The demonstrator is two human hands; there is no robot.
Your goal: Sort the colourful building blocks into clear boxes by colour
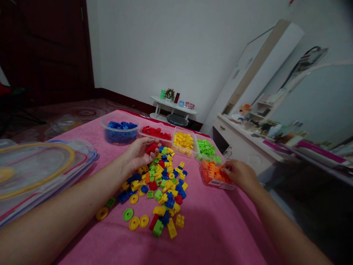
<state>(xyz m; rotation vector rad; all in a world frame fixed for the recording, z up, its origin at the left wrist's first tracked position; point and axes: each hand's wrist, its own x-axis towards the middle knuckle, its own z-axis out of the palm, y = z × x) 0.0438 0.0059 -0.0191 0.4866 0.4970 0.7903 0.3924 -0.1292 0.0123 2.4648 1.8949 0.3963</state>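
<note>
My left hand is palm up over the far end of a mixed pile of toy bricks, its fingers curled round red toy bricks. On the right, my right hand reaches to the rim of a clear box of orange bricks. Its fingertips are down among the orange bricks, and whether they pinch one is hidden. Behind the pile stand clear containers of blue bricks, red bricks, yellow bricks and green bricks.
Stacked clear lids with coloured rims lie at the left of the pink-covered table. Several yellow wheels and a green wheel lie at the near side of the pile. A white dresser stands beyond the table's right edge.
</note>
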